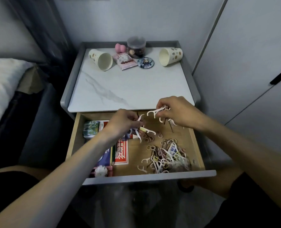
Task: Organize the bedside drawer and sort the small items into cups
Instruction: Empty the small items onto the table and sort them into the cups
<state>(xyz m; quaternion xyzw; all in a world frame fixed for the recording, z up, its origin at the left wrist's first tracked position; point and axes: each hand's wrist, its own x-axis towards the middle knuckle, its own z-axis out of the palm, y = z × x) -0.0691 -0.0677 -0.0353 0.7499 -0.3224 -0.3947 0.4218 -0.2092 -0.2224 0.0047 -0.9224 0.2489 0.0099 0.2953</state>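
1. At the far left the bed (3, 83) lay beside the nightstand, apart from your work.
2. The left cup (100, 59) lay on its side at the back of the worktop (128, 89), mouth towards you. Tipped like that, it would likely spill or roll if you fed anything in without standing it up first.
3. A tin (91, 129) and a red box (122, 152) sat packed along the left side of the open drawer (149, 176).
4. Your left hand (121, 124) hung over the drawer, its fingers pinching a small bundle of white floss picks (148, 131). Several stuck out loosely, so one could slip and drop among the boxes.
5. A jar (136, 46), a pink packet (124, 62) and a round badge (145, 63) stood between the two cups.
6. Your right hand (177, 112) pinched more floss picks over the back of the drawer. A few dangled below the fingers, and with both hands full you had nothing free to right a cup.
7. In the drawer's front right corner lay a tangled pile (166, 157) of floss picks and hair ties (150, 147). Pulling out a pick could drag ties along and mix the sorting.
8. The right cup (170, 56) also lay on its side, near the worktop's back right corner, where a nudge might roll it.
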